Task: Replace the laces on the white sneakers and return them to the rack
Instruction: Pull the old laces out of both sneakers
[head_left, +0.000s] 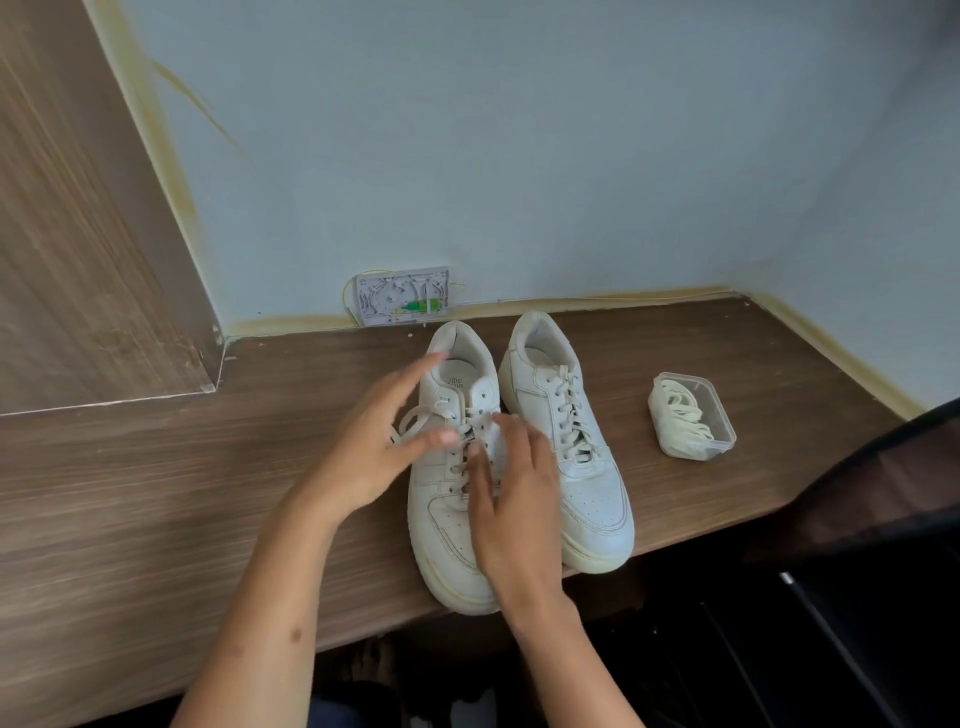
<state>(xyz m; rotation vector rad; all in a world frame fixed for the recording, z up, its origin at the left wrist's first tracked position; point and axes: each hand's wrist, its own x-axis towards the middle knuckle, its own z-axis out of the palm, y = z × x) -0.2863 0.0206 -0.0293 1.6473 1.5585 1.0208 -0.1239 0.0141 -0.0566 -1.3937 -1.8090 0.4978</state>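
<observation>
Two white sneakers stand side by side on the wooden desk (156, 493), toes toward me. On the left sneaker (447, 525) the lace is loosened at the top, and a loose loop lies off its left side. My left hand (374, 452) hovers at that side with fingers spread and fairly straight, its thumb near the loose lace. My right hand (511, 499) lies over the sneaker's lacing, fingertips resting on the laces. The right sneaker (587, 483) is fully laced and untouched. A clear plastic container (691, 415) of cream laces sits to its right.
A white wall box (402, 296) with thin yellow wires sits on the wall behind the shoes. A wooden panel (78, 234) rises at the left. A dark chair back (883, 493) crosses the lower right. Both toes overhang the desk's front edge.
</observation>
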